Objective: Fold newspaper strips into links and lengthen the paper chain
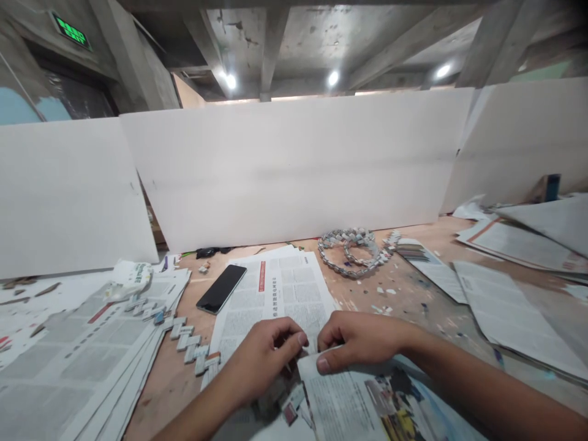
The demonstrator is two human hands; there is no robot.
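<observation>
My right hand [356, 337] has its fingers curled and its thumb pressed on the top edge of a folded newspaper sheet [337, 392], which carries a colour photo. Close by on the left, my left hand [271, 352] is closed, thumb against the curled fingers; what it pinches, if anything, is hidden. Below it lie small folded paper pieces [294, 404]. Another newspaper [289, 282] is spread under and beyond both hands. A chain of folded paper links [186, 340] runs beside my left forearm.
A black phone [222, 289] rests on the newspaper's left edge. Further back lies a coiled woven paper chain [351, 251]. Newspaper stacks [105, 349] fill the left, with a crumpled plastic packet [131, 278] on top. More sheets [519, 312] lie right. White panels [294, 171] stand behind.
</observation>
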